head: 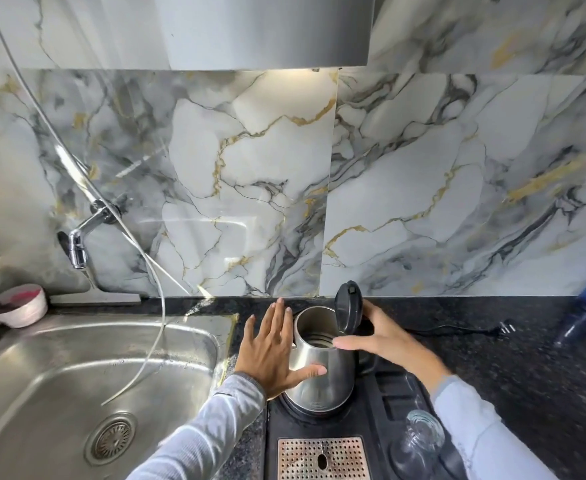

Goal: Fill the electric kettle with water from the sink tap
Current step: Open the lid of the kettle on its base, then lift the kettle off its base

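Nearest: perforated drip grate (322,457) at bottom edge, set in black tray (381,393). Clear glass (419,441) on tray, R of grate, partly under R sleeve.

Sink (187,336), steel, L of tray; drain (111,441) near front. Thin white hose (161,327) drops from up the wall into the basin, end lying loose inside.

Kettle (319,365) stands on tray's back L corner, just R of sink rim, upright. Steel body, shiny, w/ small logo low on front. Black lid (347,306) tipped up, fully open; inside looks dry as far as seen.

Left hand (272,351): flat, fingers spread, palm against kettle's L side, thumb across the front. Pressing, not wrapped round.
Right hand (381,336): half open, fingers reaching behind lid at handle side, thumb along rim. Handle hidden by hand; can't tell if gripped.

Dark speckled counter (492,368) R of tray. Black cord w/ plug (506,329) lies on it, unplugged. Blue bottle (585,306) far R, blurred.

Pink bowl (19,308) at sink's back L corner.

Tap (78,245) on marble wall (250,168) above sink's L back, well apart from kettle. Steel hood (267,29) at top.
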